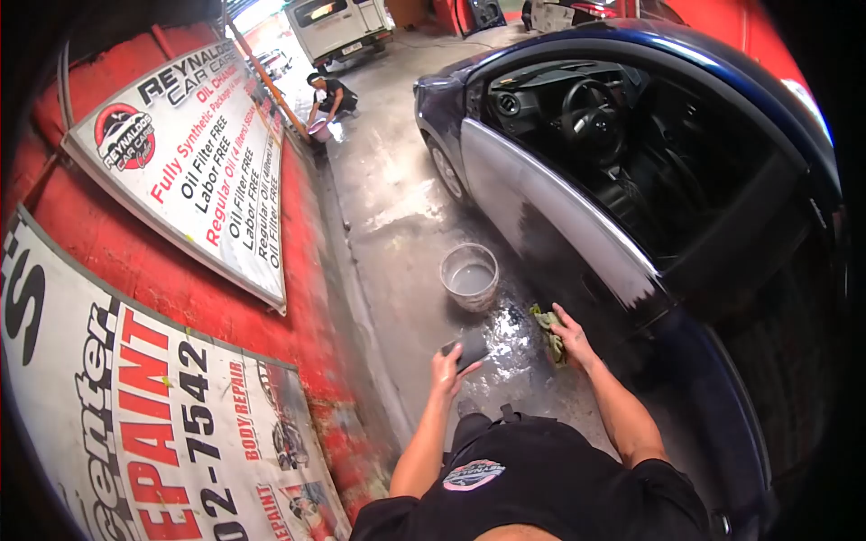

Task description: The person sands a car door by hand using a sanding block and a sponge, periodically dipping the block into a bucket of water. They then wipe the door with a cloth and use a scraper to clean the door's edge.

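My left hand (444,370) is closed on a dark grey flat piece (472,346), which looks like a sheet of sandpaper. In my right hand (572,335) is a crumpled yellow-green cloth (557,350), gripped between thumb and fingers beside the car's side. A bucket (470,296) with greyish liquid in it stands on the floor just beyond both hands. To the right is a dark blue car (704,361), whose door (559,198) has a dull pale grey patch along its upper part. Neither hand touches the car or the bucket.
Wet, shiny concrete floor (510,347) lies under my hands. A red wall with large signs (198,171) runs along the left. Farther off, another person (336,97) squats by a pinkish bucket (320,132), and a white van (338,32) stands at the back.
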`<state>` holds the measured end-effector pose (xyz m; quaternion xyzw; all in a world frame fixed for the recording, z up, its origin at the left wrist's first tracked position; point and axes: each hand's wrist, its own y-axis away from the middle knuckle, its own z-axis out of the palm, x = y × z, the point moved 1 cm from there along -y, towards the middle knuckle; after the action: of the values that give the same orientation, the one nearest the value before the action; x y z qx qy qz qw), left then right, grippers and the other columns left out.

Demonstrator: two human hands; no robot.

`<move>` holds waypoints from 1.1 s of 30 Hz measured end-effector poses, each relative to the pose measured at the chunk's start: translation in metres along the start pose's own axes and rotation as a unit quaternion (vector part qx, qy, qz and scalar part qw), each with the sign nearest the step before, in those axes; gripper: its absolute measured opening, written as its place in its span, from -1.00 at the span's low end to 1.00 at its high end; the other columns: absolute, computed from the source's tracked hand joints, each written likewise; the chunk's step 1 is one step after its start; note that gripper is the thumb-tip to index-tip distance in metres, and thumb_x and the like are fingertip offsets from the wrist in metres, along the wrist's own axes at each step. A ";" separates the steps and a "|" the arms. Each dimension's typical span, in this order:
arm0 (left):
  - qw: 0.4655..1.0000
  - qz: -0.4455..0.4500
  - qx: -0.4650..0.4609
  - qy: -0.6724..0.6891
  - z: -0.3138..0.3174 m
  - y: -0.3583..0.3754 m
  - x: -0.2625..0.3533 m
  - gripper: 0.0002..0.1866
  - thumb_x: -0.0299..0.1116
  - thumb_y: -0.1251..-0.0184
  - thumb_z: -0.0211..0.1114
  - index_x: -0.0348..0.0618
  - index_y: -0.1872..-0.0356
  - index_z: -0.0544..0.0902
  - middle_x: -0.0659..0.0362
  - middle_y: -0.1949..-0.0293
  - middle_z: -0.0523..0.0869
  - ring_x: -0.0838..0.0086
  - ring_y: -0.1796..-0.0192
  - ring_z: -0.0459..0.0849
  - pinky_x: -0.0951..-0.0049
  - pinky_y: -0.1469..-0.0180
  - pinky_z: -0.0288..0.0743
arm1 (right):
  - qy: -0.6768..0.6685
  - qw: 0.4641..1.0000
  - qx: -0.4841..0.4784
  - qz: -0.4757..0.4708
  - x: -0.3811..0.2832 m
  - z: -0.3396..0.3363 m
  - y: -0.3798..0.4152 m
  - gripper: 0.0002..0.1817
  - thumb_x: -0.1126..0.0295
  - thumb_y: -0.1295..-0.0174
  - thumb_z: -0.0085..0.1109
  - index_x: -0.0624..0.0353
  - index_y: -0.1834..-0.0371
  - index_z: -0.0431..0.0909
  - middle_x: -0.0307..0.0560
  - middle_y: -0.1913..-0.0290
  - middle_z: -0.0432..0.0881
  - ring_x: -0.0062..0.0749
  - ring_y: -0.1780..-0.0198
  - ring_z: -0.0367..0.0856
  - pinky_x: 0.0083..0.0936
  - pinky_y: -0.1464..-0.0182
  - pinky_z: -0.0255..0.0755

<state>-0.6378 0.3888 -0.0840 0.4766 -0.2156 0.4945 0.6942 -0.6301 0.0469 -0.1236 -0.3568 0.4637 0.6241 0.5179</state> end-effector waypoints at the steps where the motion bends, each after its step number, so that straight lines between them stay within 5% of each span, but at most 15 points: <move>1: 1.000 0.002 0.000 0.003 0.010 -0.007 0.015 -0.58 -0.32 -0.65 0.31 -0.38 -0.34 0.52 -0.08 -0.20 0.70 0.11 -0.16 0.81 -0.07 -0.03 0.93 | -0.064 0.997 -0.009 0.044 -0.007 0.019 -0.008 -0.32 0.24 -0.67 0.18 0.24 -0.75 0.27 -0.07 -0.50 0.58 -0.40 -0.45 0.55 -0.41 -0.49 0.40; 2: 0.999 -0.009 -0.045 -0.012 0.020 -0.012 0.032 -0.57 -0.31 -0.64 0.33 -0.38 -0.34 0.53 -0.08 -0.19 0.71 0.14 -0.13 0.82 -0.03 0.01 0.94 | -0.061 0.997 -0.011 0.044 -0.014 0.039 -0.017 -0.32 0.24 -0.67 0.18 0.24 -0.75 0.27 -0.07 -0.50 0.58 -0.40 -0.45 0.55 -0.41 -0.49 0.40; 4: 0.996 -0.017 -0.086 -0.024 0.027 -0.025 0.062 -0.56 -0.31 -0.64 0.34 -0.38 -0.34 0.54 -0.07 -0.18 0.72 0.16 -0.10 0.83 0.01 0.05 0.95 | -0.103 0.988 -0.075 0.086 -0.031 0.082 -0.031 -0.19 -0.18 -0.68 0.07 0.13 -0.77 0.24 -0.09 -0.50 0.59 -0.31 -0.42 0.58 -0.24 -0.45 0.47; 7: 0.989 -0.018 -0.132 -0.065 0.028 -0.048 0.107 -0.56 -0.29 -0.62 0.38 -0.39 -0.32 0.57 -0.04 -0.13 0.76 0.20 -0.02 0.85 0.13 0.15 0.95 | -0.120 0.977 -0.140 0.111 -0.060 0.146 -0.039 -0.12 -0.29 -0.65 -0.01 0.19 -0.74 0.28 0.00 -0.58 0.51 -0.23 -0.56 0.48 -0.16 -0.56 0.38; 12: 0.977 -0.006 -0.192 -0.090 0.028 -0.084 0.142 -0.57 -0.29 -0.58 0.44 -0.40 -0.26 0.62 0.00 0.01 0.79 0.30 0.12 0.87 0.29 0.32 0.92 | -0.148 0.968 -0.171 0.107 -0.059 0.198 -0.074 -0.21 -0.20 -0.60 0.19 0.20 -0.62 0.40 0.02 -0.45 0.62 -0.21 -0.40 0.66 -0.15 -0.37 0.60; 17: 0.952 0.030 -0.213 -0.216 0.045 -0.125 0.151 -0.63 -0.31 -0.58 0.41 -0.39 -0.21 0.67 0.02 0.11 0.80 0.35 0.21 0.85 0.34 0.41 0.87 | -0.074 0.978 -0.146 0.130 -0.064 0.197 -0.107 -0.43 0.04 -0.59 0.31 0.22 -0.45 0.52 -0.07 -0.12 0.77 -0.33 -0.06 0.80 -0.27 -0.04 0.73; 19: 0.933 0.083 -0.214 -0.276 0.053 -0.144 0.149 -0.48 -0.30 -0.56 0.41 -0.33 -0.41 0.55 -0.03 -0.08 0.78 0.34 0.02 0.84 0.30 0.37 0.87 | -0.077 0.982 -0.110 0.130 -0.061 0.190 -0.120 -0.43 0.04 -0.59 0.30 0.24 -0.43 0.54 -0.06 -0.15 0.77 -0.32 -0.07 0.80 -0.27 -0.04 0.72; 22: 0.941 0.096 -0.194 -0.261 0.043 -0.202 0.119 -0.30 -0.29 -0.53 0.44 -0.28 -0.58 0.39 -0.03 -0.16 0.75 0.37 0.01 0.82 0.38 0.34 0.82 | -0.093 0.992 -0.040 0.081 -0.050 0.167 -0.149 -0.46 0.10 -0.61 0.26 0.27 -0.45 0.55 -0.05 -0.21 0.76 -0.32 -0.13 0.79 -0.26 -0.09 0.73; 25: 0.928 0.101 -0.164 -0.318 0.029 -0.257 0.106 -0.06 -0.27 -0.46 0.55 -0.29 -0.71 0.18 -0.14 -0.38 0.63 0.41 0.14 0.79 0.37 0.07 0.70 | -0.169 0.982 0.068 0.057 -0.043 0.148 -0.189 -0.48 0.11 -0.63 0.24 0.27 -0.45 0.55 -0.03 -0.23 0.76 -0.28 -0.19 0.78 -0.19 -0.19 0.72; 29: 0.909 0.086 -0.199 -0.355 0.060 -0.272 0.141 0.12 -0.27 -0.44 0.57 -0.24 -0.79 -0.06 -0.22 -0.52 0.50 0.24 -0.18 0.81 0.27 -0.20 0.71 | -0.301 0.950 0.072 0.038 -0.029 0.140 -0.265 -0.46 0.12 -0.70 0.12 0.28 -0.52 0.48 -0.04 -0.37 0.69 -0.26 -0.28 0.74 -0.15 -0.31 0.67; 30: 0.903 0.051 -0.218 -0.368 0.076 -0.273 0.157 0.20 -0.23 -0.39 0.62 -0.26 -0.80 -0.09 -0.26 -0.61 0.38 0.12 -0.50 0.60 0.20 -0.46 0.55 | -0.324 0.942 0.067 0.047 -0.029 0.146 -0.283 -0.41 0.11 -0.71 0.09 0.28 -0.61 0.40 -0.02 -0.50 0.57 -0.25 -0.42 0.62 -0.16 -0.44 0.56; 31: 0.898 0.038 -0.223 -0.379 0.084 -0.287 0.159 0.20 -0.23 -0.39 0.62 -0.26 -0.80 -0.09 -0.26 -0.61 0.38 0.12 -0.50 0.60 0.20 -0.46 0.55 | -0.344 0.936 0.057 0.054 -0.028 0.153 -0.303 -0.35 0.11 -0.71 0.07 0.28 -0.69 0.31 -0.01 -0.63 0.45 -0.24 -0.55 0.51 -0.16 -0.56 0.45; 33: 0.854 0.194 -0.253 -0.411 0.098 -0.315 0.163 0.28 -0.18 -0.29 0.68 -0.30 -0.80 -0.10 -0.26 -0.67 0.27 0.09 -0.67 0.35 0.16 -0.66 0.29 | -0.308 0.949 0.056 0.028 -0.030 0.171 -0.338 -0.23 0.07 -0.72 0.03 0.28 -0.80 0.09 0.00 -0.83 0.09 -0.26 -0.78 0.09 -0.21 -0.76 0.08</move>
<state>-0.2716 0.3633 -0.0556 0.3931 -0.6868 0.3065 0.5289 -0.2875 0.2107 -0.1129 -0.1043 0.3256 0.6908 0.6371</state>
